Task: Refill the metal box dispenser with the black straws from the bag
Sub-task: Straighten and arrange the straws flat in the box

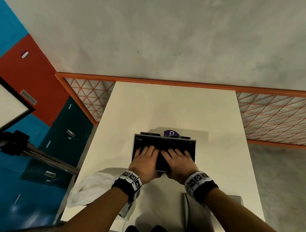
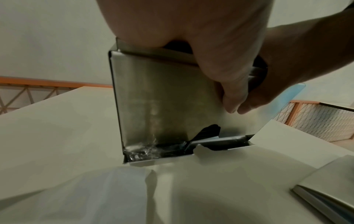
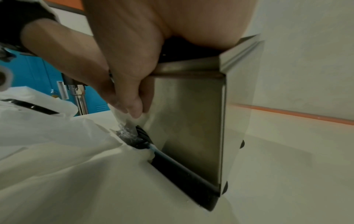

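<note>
The open metal box dispenser stands on the white table, filled with black straws. My left hand and right hand lie side by side inside the open top, fingers spread and pressing flat on the straws. Both thumbs hang outside, down the box's front wall. More straw ends show in the slot at the box's foot. The white bag lies crumpled on the table just left of my left wrist, with a black straw still in it.
A flat metal lid lies on the table by my right forearm. A purple object stands behind the box. An orange mesh railing runs past the table's far edge. A lamp on a stand is at the left.
</note>
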